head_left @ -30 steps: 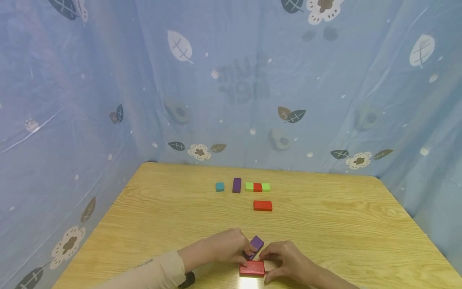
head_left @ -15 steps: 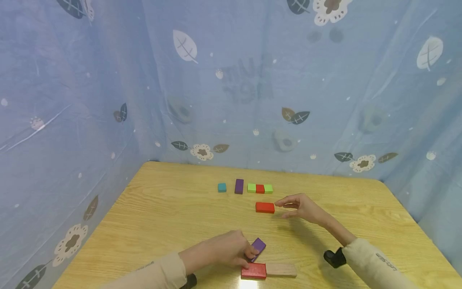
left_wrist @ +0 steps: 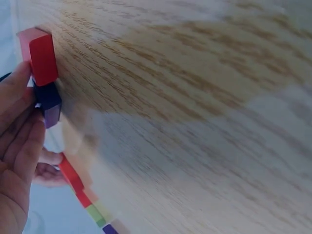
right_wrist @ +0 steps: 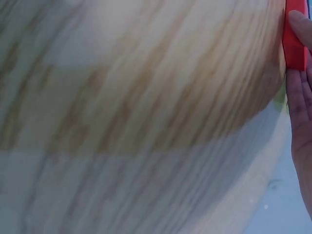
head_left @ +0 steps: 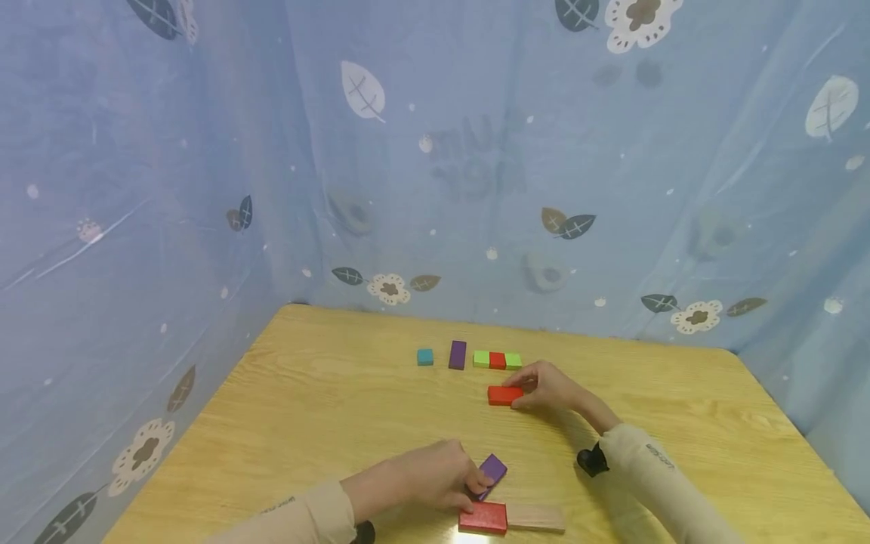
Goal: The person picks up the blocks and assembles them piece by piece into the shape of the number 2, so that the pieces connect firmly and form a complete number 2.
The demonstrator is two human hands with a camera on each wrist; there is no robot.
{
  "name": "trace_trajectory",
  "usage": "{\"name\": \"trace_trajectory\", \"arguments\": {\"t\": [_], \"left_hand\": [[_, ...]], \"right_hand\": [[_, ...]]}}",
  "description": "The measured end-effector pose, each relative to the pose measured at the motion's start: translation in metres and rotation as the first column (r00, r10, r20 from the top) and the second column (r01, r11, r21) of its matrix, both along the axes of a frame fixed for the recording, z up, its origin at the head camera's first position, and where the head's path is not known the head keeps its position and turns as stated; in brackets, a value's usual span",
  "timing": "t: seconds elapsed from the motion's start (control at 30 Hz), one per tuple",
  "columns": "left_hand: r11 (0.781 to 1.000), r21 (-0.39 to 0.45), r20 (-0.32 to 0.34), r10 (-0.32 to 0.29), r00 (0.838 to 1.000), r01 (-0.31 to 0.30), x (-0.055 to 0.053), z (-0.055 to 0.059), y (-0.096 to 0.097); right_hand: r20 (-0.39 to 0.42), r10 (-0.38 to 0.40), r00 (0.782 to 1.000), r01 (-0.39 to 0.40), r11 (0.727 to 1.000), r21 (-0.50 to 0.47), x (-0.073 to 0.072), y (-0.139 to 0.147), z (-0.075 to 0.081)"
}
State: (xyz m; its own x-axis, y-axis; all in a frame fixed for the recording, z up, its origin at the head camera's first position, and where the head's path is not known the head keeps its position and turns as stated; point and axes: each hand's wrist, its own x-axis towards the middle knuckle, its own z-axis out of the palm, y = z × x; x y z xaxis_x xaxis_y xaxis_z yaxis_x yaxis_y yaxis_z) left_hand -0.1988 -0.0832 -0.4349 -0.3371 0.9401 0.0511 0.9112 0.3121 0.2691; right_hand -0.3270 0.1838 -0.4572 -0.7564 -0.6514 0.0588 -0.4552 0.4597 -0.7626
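My left hand (head_left: 435, 474) rests low at the front of the table, its curled fingers on a purple block (head_left: 495, 468) set at a slant. Its thumb touches the left end of a nearer red block (head_left: 485, 519); the left wrist view shows this thumb against the red block (left_wrist: 44, 58) and fingers at the purple block (left_wrist: 51, 113). A plain wooden block (head_left: 537, 517) meets the red block's right end. Farther back, my right hand (head_left: 549, 388) pinches another red block (head_left: 501, 396) by its right end, thumb on the near side. The right wrist view shows that thumb on the red block (right_wrist: 295, 51).
Behind the right hand stands a row of a green block (head_left: 481, 359), a small red block (head_left: 498, 360) and a second green block (head_left: 513, 361). Left of it are a purple block (head_left: 458, 354) and a blue block (head_left: 424, 357). A patterned curtain (head_left: 408, 189) surrounds the wood-grain table (head_left: 326, 393).
My right hand has left the wooden block at the front, moved back across the table and taken hold of the farther red block. The left hand stays at its blocks.
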Motion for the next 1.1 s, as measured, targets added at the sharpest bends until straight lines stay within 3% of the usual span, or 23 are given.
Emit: {"name": "trace_trajectory", "arguments": {"t": [0.2, 0.37, 0.5, 0.7, 0.9, 1.1], "left_hand": [[1.000, 0.012, 0.001, -0.011, 1.000, 0.011, 0.000, 0.000, 0.002], [1.000, 0.019, 0.014, -0.013, 1.000, 0.012, 0.000, 0.001, 0.002], [1.000, 0.022, 0.028, -0.003, 1.000, 0.002, 0.001, 0.002, 0.001], [1.000, 0.026, 0.029, 0.000, 1.000, -0.001, 0.001, 0.003, 0.000], [1.000, 0.027, 0.023, 0.003, 1.000, -0.003, 0.001, 0.003, -0.001], [1.000, 0.030, 0.026, 0.000, 1.000, -0.001, 0.001, 0.002, 0.000]], "right_hand": [[-0.007, 0.002, 1.000, -0.002, 1.000, 0.008, -0.002, 0.007, 0.007], [-0.081, 0.059, 0.995, -0.062, 0.997, -0.034, -0.001, 0.017, 0.017], [-0.087, 0.101, 0.991, -0.104, 0.994, -0.034, 0.002, 0.020, 0.024], [-0.069, 0.141, 0.988, -0.137, 0.989, 0.050, 0.015, 0.015, 0.032], [-0.047, 0.178, 0.983, -0.174, 0.982, 0.069, 0.029, 0.008, 0.039], [-0.080, 0.248, 0.965, -0.244, 0.968, 0.067, 0.043, 0.002, 0.035]]}}
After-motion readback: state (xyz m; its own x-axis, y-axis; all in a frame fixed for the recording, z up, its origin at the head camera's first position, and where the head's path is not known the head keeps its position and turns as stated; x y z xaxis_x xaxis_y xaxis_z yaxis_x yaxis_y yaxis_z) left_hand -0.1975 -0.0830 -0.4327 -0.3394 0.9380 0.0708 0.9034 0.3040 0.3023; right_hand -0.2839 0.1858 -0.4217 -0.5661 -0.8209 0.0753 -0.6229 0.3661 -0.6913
